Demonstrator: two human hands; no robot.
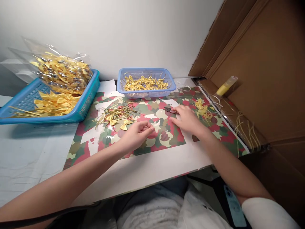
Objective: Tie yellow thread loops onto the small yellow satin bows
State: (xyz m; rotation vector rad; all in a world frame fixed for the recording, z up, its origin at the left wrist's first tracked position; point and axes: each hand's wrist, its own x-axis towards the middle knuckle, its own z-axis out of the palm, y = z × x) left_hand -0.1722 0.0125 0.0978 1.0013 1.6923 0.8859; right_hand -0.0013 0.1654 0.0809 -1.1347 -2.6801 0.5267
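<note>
Snips (169, 110): dark, lying on patterned covering (175, 141) of the table, handle end under right hand.
Right hand (187, 118): fingers touching snips, thumb spread apart from them.
Left hand (141, 131): fingers curled together; cannot tell if anything is pinched.
Yellow bows (125, 125): two, left of left hand, beside gold ties (119, 111).
Trimmings (202, 109): heaped right of right hand.
Small basket (146, 93): beyond, holding more bows.
</note>
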